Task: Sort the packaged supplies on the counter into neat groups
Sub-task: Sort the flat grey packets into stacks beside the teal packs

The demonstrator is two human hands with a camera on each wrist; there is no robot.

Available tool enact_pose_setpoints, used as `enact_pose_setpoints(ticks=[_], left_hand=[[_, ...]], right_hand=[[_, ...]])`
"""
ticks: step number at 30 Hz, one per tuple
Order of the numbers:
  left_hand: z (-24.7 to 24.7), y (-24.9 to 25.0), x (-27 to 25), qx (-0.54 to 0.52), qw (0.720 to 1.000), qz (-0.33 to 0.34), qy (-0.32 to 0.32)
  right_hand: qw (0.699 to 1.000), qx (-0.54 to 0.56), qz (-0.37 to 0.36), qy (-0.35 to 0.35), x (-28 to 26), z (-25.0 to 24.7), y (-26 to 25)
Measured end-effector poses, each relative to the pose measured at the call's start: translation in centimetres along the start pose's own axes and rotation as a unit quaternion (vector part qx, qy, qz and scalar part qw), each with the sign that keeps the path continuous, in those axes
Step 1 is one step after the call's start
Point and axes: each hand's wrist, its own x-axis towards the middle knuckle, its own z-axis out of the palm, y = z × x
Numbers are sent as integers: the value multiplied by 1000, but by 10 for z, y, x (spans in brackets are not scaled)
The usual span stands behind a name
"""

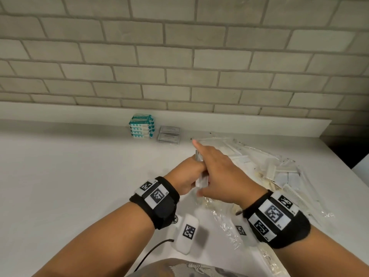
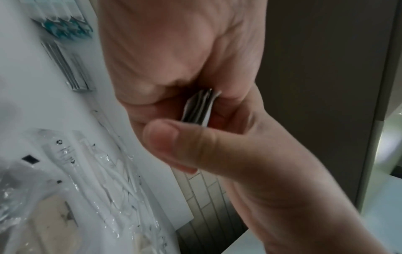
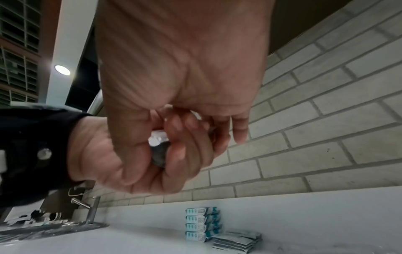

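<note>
A: Where are the hands?

B: Both are together above the middle of the white table [image 1: 69,176]. The left hand [image 1: 186,177] is curled round a thin bundle of flat sachets [image 2: 196,108], fingers on one side and thumb on the other. The right hand [image 1: 218,172] lies over it with the forefinger stretched toward the wall; its other fingers are at the sachets' edge, but I cannot tell whether they pinch it or only touch.

A: And what is already grouped?

B: At the back, against the low ledge, a stack of teal-and-white packets [image 1: 141,126] stands upright. Just beside it on the right lie the grey sachets [image 1: 169,134] in two small piles.

A: The rest?

B: To the right of the hands sprawls a loose heap of clear-wrapped items [image 1: 265,168], among them a white comb [image 1: 294,193] and some pale beige pieces. More crinkled clear wrap lies under the right wrist, near the table's front edge
</note>
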Motion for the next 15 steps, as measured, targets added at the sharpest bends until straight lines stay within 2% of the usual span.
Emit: enact_pose_setpoints(ticks=[3,5,9,11,13,15], left_hand=[[-3,2,4,-26,1000,-15,-8],[-7,1,9,-53,998,-18,-13],[-14,-6,26,-93,993,-66,-25],[-19,-11,35,-115,989,-94,2],[-31,-18,46,-121,986,-103,46],[-47,-24,56,-138,981,-100,87]], right_hand=[[999,-25,-28,34,6,3,9],[998,-31,-50,20,11,7,18],[997,-41,-72,1,30,19,35],[997,5,-49,-56,41,22,48],[991,66,10,-113,58,21,71],[990,53,60,-117,81,20,102]])
